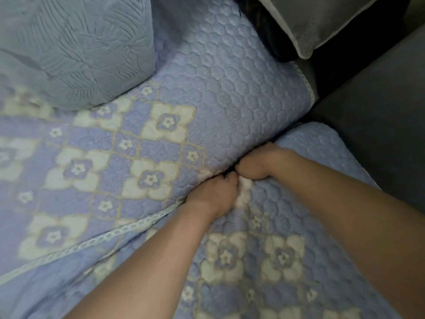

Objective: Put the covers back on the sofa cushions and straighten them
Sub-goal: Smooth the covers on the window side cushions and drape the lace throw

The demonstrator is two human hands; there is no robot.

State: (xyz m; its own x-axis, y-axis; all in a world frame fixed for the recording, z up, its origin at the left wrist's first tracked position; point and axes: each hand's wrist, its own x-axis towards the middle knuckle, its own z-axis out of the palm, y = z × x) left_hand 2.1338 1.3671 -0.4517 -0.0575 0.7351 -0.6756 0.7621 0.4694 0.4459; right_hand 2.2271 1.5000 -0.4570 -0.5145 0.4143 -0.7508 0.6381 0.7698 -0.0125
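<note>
both hands are working at the seam where two quilted covers meet, and i am taking that seam as my marker. the left hand [212, 194] is curling its fingers round a bunch of the near cover [271, 256] just on the near side of the seam, and the right hand [257, 163] is pressing down into the seam itself, fingers tucked out of sight in the gap, so i cannot tell what it is gripping, if anything. a pale bit of bunched fabric is showing between the two hands.

the far cover [225, 88], beyond the seam, is lying fairly smooth over its cushion, its lace edge [307, 85] running along the side toward the grey sofa arm [377, 116]. left of the seam another lace trim [110, 236] is crossing at a slant, and the cloth below it is looking loose. a pale blue leaf-textured pillow [76, 49] is sitting well beyond the seam, to the left.

to my eye the covers are already on, and the tucking and smoothing are under way; the near cover around the hands is still rumpled, so the straightening seems unfinished.
</note>
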